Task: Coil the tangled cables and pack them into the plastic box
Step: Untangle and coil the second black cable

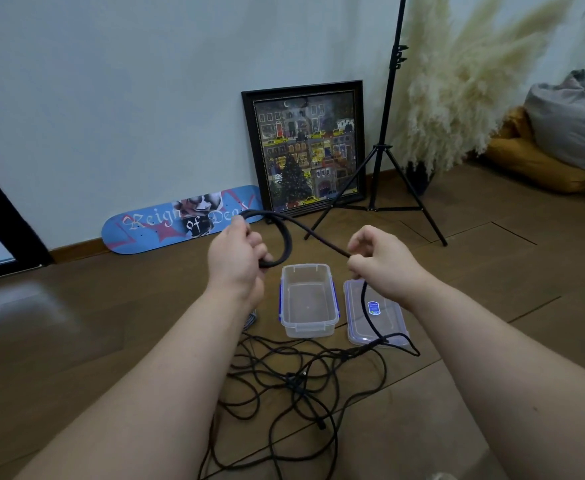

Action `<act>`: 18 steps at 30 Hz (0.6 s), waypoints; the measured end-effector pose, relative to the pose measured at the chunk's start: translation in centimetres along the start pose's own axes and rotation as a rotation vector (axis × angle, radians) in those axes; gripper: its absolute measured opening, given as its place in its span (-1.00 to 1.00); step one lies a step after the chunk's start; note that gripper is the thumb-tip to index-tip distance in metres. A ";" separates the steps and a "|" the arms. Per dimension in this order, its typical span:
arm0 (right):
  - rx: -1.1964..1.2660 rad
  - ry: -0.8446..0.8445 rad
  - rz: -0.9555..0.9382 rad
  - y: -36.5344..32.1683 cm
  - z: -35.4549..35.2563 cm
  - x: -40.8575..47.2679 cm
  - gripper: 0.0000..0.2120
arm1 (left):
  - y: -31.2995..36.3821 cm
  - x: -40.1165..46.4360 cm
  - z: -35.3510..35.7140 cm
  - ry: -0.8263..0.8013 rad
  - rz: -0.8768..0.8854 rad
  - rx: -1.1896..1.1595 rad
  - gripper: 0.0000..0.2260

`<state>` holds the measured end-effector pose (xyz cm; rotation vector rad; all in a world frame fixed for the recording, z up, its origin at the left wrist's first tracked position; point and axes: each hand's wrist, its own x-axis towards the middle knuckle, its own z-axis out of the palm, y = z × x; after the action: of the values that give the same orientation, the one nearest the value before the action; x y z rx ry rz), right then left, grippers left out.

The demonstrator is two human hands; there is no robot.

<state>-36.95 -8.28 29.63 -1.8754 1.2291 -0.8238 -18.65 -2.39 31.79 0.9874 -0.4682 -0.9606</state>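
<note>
A thick black cable (286, 233) is raised above the open plastic box (309, 301), its first loop gripped in the left hand (239, 261); the right hand (377, 263) pinches the running length. Coiling has just begun. Next, likely another loop from the tangle (294, 379) in front of the box, lid (376, 313) just beside.

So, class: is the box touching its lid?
Apart. The head view shows a strip of bare floor between the box and the lid lying to its right.
</note>
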 end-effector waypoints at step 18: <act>0.165 -0.197 0.286 2.4 0.9 0.3 -0.94 | 1.4 2.6 -2.5 0.272 0.049 -0.240 -0.71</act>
<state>-37.21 -9.01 27.20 -1.5631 1.2293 -0.5533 -14.82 -3.10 31.49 0.8679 -0.1447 -0.8026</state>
